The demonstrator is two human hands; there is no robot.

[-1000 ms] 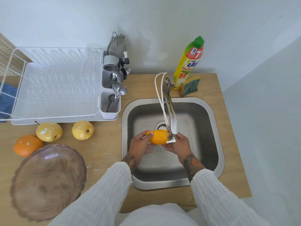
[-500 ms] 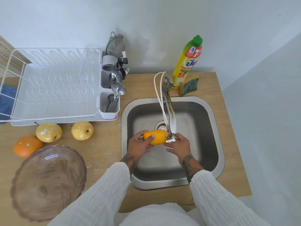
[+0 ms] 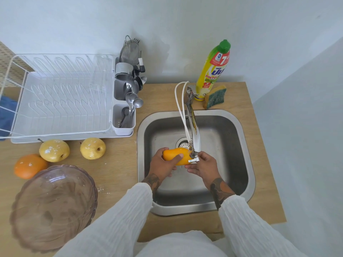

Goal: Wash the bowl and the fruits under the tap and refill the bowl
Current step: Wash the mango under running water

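A smooth orange-yellow mango point(image 3: 176, 156), firm but likely slippery when wet, is held under the chrome tap point(image 3: 194, 134) over the steel sink point(image 3: 241, 138), gripped lengthwise by the left hand point(image 3: 163, 165) while the right hand point(image 3: 204, 166) cups its end, fingers loosely curled.

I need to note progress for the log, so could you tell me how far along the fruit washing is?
Nothing looks finished yet. In hand: the left hand grips a mango under the tap over the sink, while the right hand is at the tap's small lever. Left: two pears and an orange wait on the counter, still speckled white, and the bowl stands empty.
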